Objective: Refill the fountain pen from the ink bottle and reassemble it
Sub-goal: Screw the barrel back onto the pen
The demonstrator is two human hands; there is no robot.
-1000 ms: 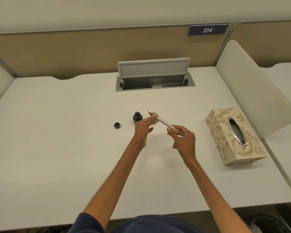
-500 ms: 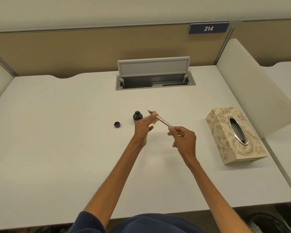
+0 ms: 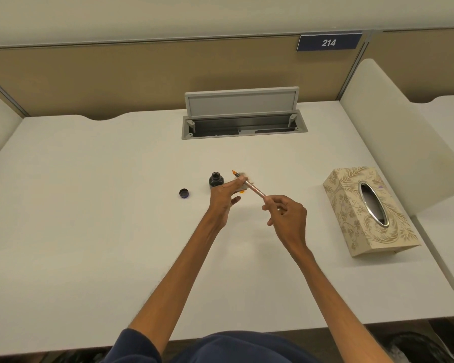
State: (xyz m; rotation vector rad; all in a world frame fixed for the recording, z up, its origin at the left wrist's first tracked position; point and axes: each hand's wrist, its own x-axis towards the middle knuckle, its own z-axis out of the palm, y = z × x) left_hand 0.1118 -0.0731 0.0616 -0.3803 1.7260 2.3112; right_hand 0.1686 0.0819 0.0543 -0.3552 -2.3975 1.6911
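A slim metallic fountain pen (image 3: 254, 190) with an orange nib tip is held above the white desk, nib pointing up-left. My right hand (image 3: 286, 213) grips its rear end. My left hand (image 3: 224, 196) pinches the front section, with a small piece of tissue that shows an orange stain. The open dark ink bottle (image 3: 216, 180) stands on the desk just left of the nib, behind my left hand. Its small dark cap (image 3: 184, 193) lies on the desk further left.
A patterned tissue box (image 3: 367, 213) sits to the right. An open grey cable tray (image 3: 243, 119) is set in the desk at the back. A curved white divider (image 3: 404, 142) stands on the right, with a beige partition behind.
Both hands and the pen stay almost in place. My right hand has shifted slightly on the pen's rear end.
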